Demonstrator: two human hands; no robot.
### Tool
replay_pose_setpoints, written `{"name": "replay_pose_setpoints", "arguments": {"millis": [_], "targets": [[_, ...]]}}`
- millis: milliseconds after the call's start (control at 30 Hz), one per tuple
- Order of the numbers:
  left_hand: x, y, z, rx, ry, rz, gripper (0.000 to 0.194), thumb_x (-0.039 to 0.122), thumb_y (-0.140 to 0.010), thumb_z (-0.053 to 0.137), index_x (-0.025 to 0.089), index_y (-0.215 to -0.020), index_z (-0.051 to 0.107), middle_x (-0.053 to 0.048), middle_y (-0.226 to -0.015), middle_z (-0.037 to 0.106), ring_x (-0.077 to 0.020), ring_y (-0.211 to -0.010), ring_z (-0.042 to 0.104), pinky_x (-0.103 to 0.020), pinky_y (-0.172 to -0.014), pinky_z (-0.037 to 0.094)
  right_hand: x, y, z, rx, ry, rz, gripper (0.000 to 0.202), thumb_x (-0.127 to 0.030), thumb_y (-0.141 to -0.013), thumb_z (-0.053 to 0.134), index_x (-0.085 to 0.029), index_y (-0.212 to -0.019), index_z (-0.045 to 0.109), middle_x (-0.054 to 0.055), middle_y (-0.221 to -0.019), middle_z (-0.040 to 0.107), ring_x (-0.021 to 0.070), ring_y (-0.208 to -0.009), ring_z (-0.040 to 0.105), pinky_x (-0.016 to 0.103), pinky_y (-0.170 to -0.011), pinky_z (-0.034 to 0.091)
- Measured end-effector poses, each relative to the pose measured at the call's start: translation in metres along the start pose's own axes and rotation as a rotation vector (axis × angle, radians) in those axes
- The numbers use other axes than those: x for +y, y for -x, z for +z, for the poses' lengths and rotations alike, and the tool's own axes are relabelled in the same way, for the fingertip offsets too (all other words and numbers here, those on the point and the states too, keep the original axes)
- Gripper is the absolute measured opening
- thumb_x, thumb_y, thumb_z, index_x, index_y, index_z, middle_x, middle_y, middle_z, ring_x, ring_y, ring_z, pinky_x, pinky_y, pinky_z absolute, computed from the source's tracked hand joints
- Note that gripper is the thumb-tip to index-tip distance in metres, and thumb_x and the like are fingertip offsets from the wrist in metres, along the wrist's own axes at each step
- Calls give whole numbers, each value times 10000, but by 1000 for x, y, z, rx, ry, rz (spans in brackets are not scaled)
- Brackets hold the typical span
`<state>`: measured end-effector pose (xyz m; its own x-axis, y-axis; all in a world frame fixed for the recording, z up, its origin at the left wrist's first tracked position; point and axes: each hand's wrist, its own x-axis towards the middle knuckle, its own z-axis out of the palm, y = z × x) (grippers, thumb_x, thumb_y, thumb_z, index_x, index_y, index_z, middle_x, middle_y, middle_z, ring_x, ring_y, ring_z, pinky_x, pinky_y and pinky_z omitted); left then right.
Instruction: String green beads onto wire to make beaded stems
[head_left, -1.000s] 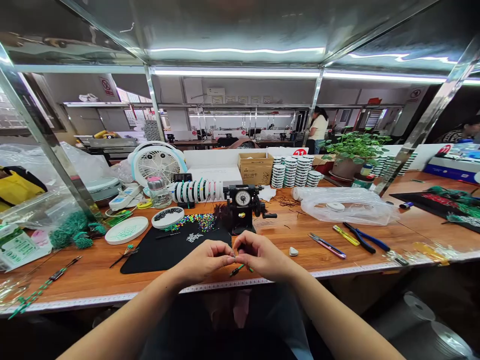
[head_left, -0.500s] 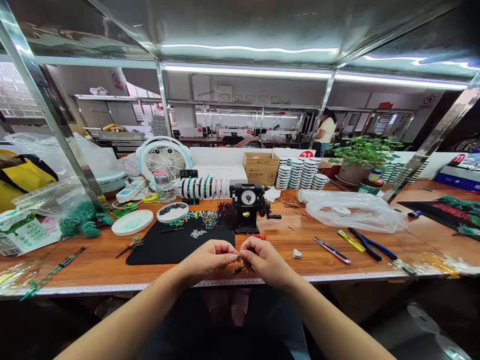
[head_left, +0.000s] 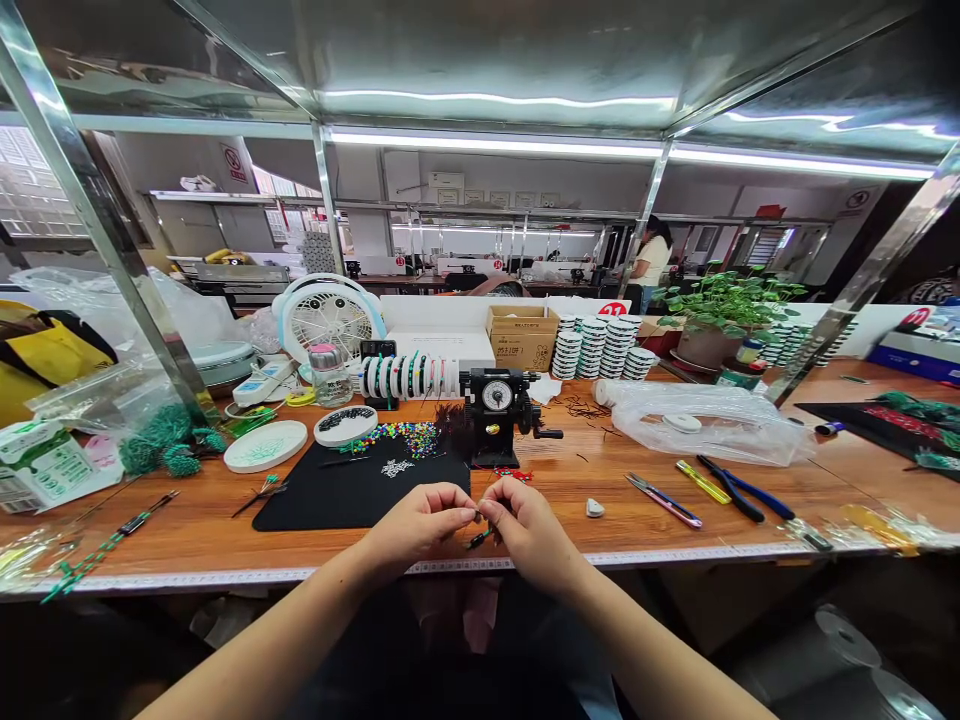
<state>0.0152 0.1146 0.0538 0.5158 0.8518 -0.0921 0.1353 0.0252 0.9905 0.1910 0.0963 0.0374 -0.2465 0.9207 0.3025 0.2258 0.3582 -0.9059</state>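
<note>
Near the table's front edge my left hand (head_left: pixel 431 515) and my right hand (head_left: pixel 525 518) meet fingertip to fingertip. Both are closed in a pinch around something small and dark, too small to name. A short dark and green piece (head_left: pixel 478 540) shows just below the fingers; whether it joins what I pinch I cannot tell. Behind my hands stands a black hand-cranked winder (head_left: pixel 495 410) with a round dial and a row of cord spools (head_left: pixel 409 376) to its left. To the left lies a black mat (head_left: pixel 322 500) with colourful beads (head_left: pixel 412 438) and white beads (head_left: pixel 395 467).
White dishes hold green bits (head_left: pixel 265 446) and black beads (head_left: pixel 345 426). On the right lie a pink cutter (head_left: pixel 664 500), a yellow-handled tool (head_left: pixel 703 481) and blue-black pliers (head_left: pixel 742 490). A fan (head_left: pixel 330 318) and a potted plant (head_left: pixel 705 325) stand behind. A person (head_left: pixel 651 265) is farther back.
My hands stay pinched together in almost the same place, with only a slight shift of the fingers and forearms. Nothing else has visibly moved.
</note>
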Motion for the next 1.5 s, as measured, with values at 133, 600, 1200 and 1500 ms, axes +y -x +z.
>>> {"name": "replay_pose_setpoints", "arguments": {"millis": [133,600,1200,1500], "targets": [[-2,0,2,-2,35,-2,299,418,-729,655,124,-758,609,52,-586,417,-82,-537,270,-237,-515,182,-2,2,-2,37,158,-143,120,-186,-859,456,-177,-744,488,7,-732,507,139,-680,451,261,-637,364],[-6,1,8,125,123,46,228,336,-722,694,121,-726,619,41,-609,453,-81,-562,284,-223,-529,203,-1,-1,9,154,129,-10,155,-226,-838,506,-169,-695,524,16,-699,560,149,-683,499,273,-634,372],[-9,7,20,160,498,-33,212,300,-684,736,131,-713,610,51,-568,405,-63,-524,305,-201,-529,326,8,2,23,244,-730,220,239,-357,-682,739,-148,-750,646,-19,-623,534,67,-517,406,180,-422,271],[-14,3,23,222,498,-1,236,317,-658,755,132,-706,617,54,-548,431,-55,-509,314,-182,-492,262,6,2,17,134,-406,49,194,-335,-808,598,-158,-731,582,-9,-692,558,119,-667,483,237,-636,383]]}}
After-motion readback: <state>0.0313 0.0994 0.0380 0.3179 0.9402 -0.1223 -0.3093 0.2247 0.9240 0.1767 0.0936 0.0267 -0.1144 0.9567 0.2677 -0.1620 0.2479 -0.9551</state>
